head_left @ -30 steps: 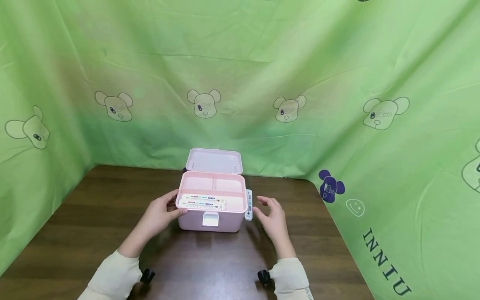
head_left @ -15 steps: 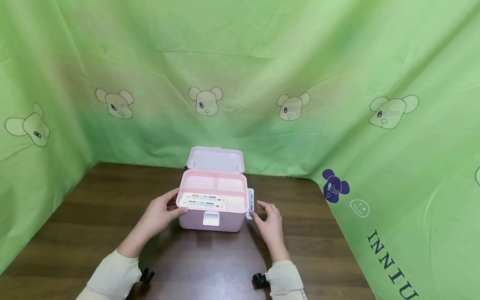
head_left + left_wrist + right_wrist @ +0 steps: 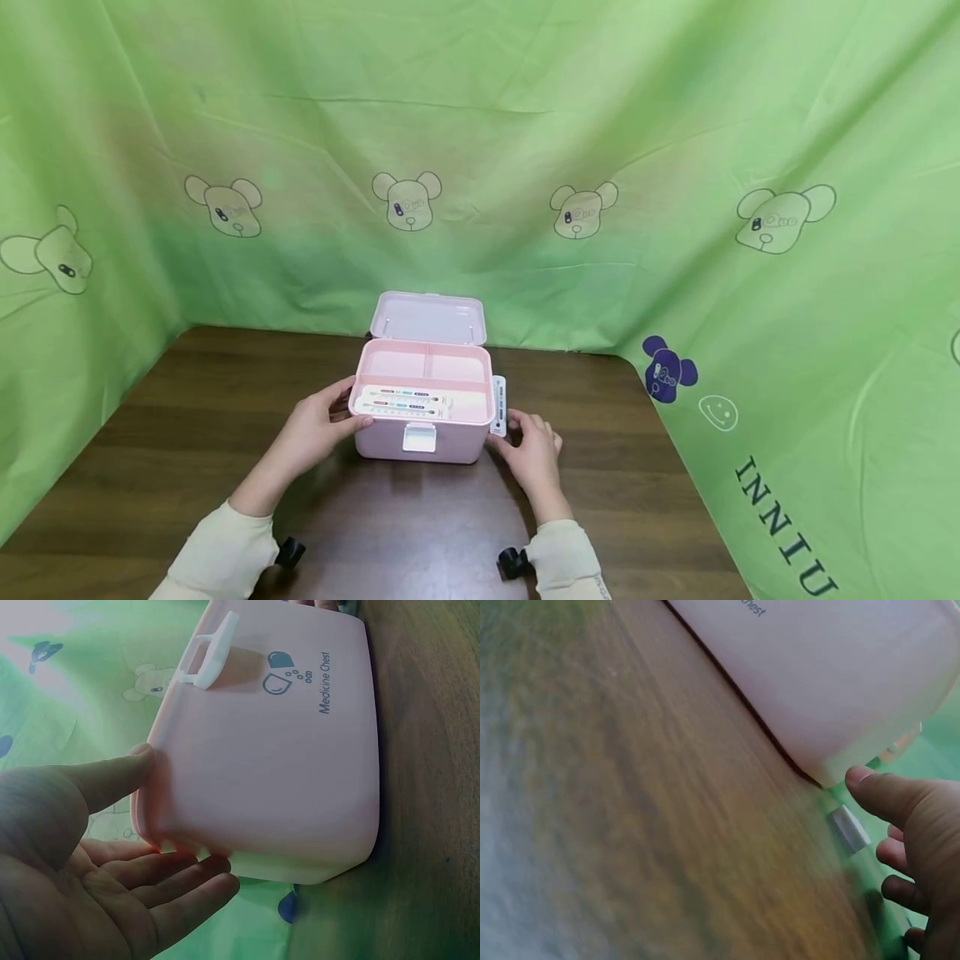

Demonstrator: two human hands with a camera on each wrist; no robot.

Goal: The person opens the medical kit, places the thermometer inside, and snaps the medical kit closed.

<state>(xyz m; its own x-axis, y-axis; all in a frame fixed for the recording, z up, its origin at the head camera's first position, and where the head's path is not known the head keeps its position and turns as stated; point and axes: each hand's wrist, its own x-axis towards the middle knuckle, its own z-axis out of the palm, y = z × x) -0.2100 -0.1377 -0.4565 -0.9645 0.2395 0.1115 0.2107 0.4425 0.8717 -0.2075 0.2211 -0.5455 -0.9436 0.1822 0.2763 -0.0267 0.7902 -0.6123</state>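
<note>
A white strip [image 3: 499, 402] sits just right of an open pink box [image 3: 382, 444] on the table [image 3: 637, 492]. The right hand [image 3: 534, 454], grip spread, is at the strip's near end, contact unclear; the left hand [image 3: 309, 429], also spread, touches the box's near left corner.

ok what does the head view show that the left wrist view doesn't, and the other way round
Only the head view: the raised lid, the divided tray, two printed white strips in its front compartment.

Only the left wrist view: the readable "Medicine Chest" lettering and capsule logo.

Both: the pink medicine chest, its white latch, the left grip at its side, the green curtain and the wooden table.
</note>
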